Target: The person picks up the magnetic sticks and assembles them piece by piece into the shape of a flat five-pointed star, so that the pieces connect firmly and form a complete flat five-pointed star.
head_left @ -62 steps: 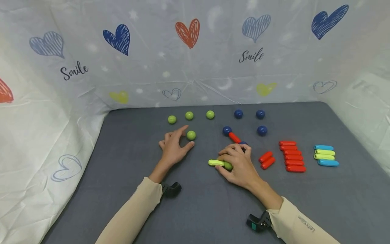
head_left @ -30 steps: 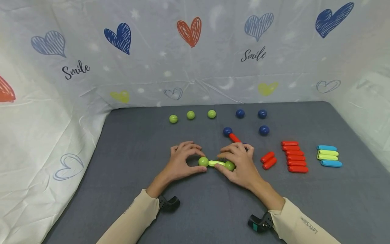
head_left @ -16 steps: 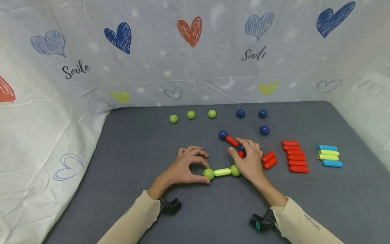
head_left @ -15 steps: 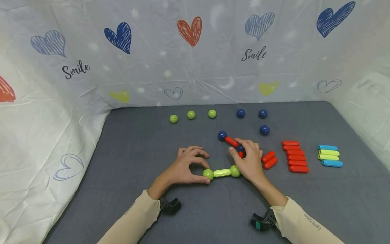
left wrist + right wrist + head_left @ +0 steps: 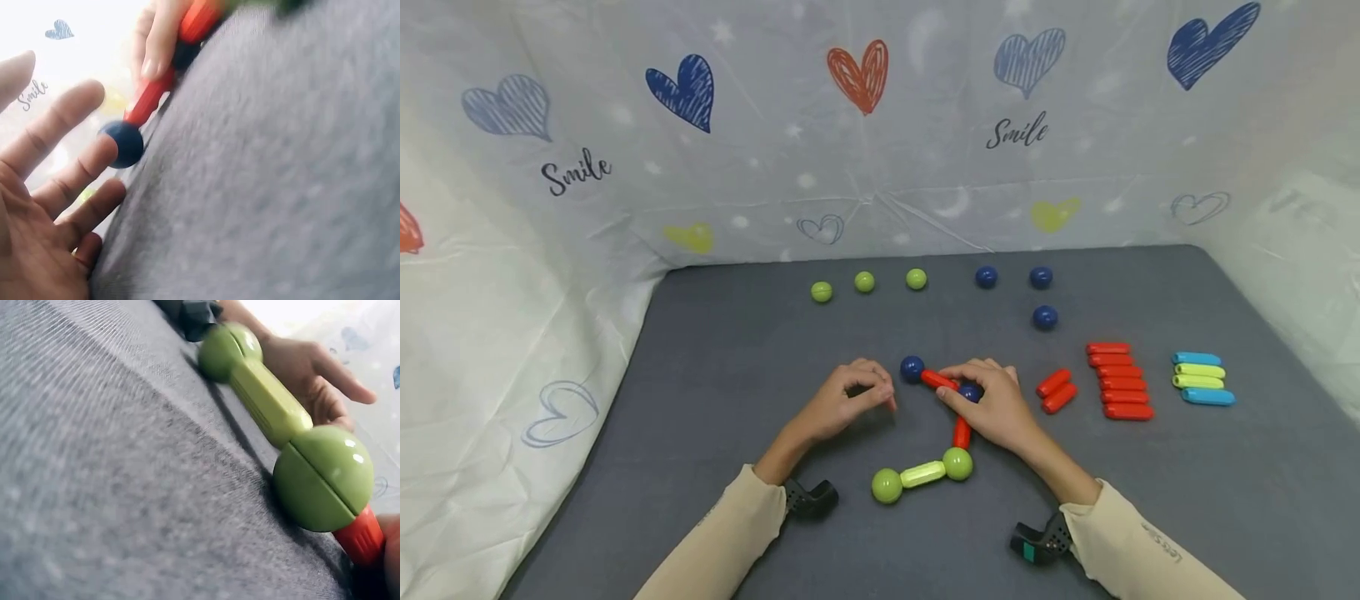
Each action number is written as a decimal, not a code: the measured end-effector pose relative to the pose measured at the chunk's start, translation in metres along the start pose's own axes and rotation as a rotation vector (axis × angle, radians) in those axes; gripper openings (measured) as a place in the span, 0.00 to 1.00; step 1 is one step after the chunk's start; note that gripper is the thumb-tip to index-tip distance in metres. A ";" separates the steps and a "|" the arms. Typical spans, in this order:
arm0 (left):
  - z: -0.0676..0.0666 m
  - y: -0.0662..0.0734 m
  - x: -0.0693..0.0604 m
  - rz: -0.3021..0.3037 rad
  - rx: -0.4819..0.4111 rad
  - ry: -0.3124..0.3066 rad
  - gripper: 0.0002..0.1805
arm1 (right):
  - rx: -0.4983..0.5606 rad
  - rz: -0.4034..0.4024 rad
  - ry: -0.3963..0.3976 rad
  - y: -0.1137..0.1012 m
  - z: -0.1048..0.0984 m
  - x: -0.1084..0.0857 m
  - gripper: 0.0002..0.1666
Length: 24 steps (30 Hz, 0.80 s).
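A joined chain of toy rods and balls lies on the grey cloth. From its far end it runs blue ball (image 5: 912,369), red rod (image 5: 937,379), second blue ball (image 5: 972,392), second red rod (image 5: 962,432), green ball (image 5: 957,463), yellow-green rod (image 5: 922,474) and end green ball (image 5: 887,485). My right hand (image 5: 1000,412) pinches the first red rod beside the second blue ball, partly covering both. Left of the chain, my left hand (image 5: 838,400) holds nothing. Its fingers look relaxed in the left wrist view, near the far blue ball (image 5: 127,144).
Loose green balls (image 5: 864,282) and blue balls (image 5: 1045,317) sit at the back. To the right lie a pair of red rods (image 5: 1059,397), a column of red rods (image 5: 1123,383) and a stack of blue and yellow-green rods (image 5: 1198,381). A printed curtain (image 5: 760,167) hangs behind.
My left hand has let go of the end green ball and moved away from it. The chain has shifted left and nearer the body, and my right hand's grip is now on the first red rod.
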State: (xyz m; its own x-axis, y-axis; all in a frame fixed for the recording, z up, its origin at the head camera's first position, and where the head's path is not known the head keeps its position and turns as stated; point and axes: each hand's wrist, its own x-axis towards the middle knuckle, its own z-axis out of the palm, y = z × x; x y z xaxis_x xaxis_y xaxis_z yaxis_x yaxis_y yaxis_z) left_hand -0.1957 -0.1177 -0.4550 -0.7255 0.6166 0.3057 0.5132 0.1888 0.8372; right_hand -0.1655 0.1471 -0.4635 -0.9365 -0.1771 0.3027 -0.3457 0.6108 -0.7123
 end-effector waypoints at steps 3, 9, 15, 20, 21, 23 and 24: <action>-0.003 0.001 0.002 -0.030 -0.033 -0.023 0.14 | 0.028 -0.036 -0.051 -0.001 0.000 -0.002 0.14; -0.007 0.006 0.013 -0.085 -0.016 -0.044 0.07 | 0.065 -0.113 -0.154 0.000 -0.006 -0.009 0.13; -0.008 0.016 0.047 -0.091 0.127 -0.111 0.08 | 0.118 -0.225 -0.279 0.004 -0.014 -0.020 0.12; -0.002 0.022 0.088 -0.033 0.262 -0.242 0.14 | 0.161 -0.294 -0.356 0.004 -0.016 -0.029 0.12; 0.001 0.022 0.096 -0.024 0.287 -0.268 0.16 | 0.168 -0.300 -0.364 0.003 -0.016 -0.029 0.12; 0.007 0.022 0.110 -0.018 0.331 -0.315 0.18 | 0.176 -0.312 -0.366 0.003 -0.016 -0.030 0.12; 0.011 0.022 0.117 -0.016 0.358 -0.337 0.19 | 0.180 -0.324 -0.364 0.002 -0.016 -0.031 0.12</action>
State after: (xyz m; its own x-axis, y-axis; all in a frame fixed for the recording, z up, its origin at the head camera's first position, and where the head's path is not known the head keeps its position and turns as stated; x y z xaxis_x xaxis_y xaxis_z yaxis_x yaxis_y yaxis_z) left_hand -0.2641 -0.0328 -0.4061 -0.5762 0.8132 0.0813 0.6714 0.4143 0.6144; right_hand -0.1365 0.1660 -0.4644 -0.7286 -0.6114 0.3087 -0.5959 0.3437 -0.7258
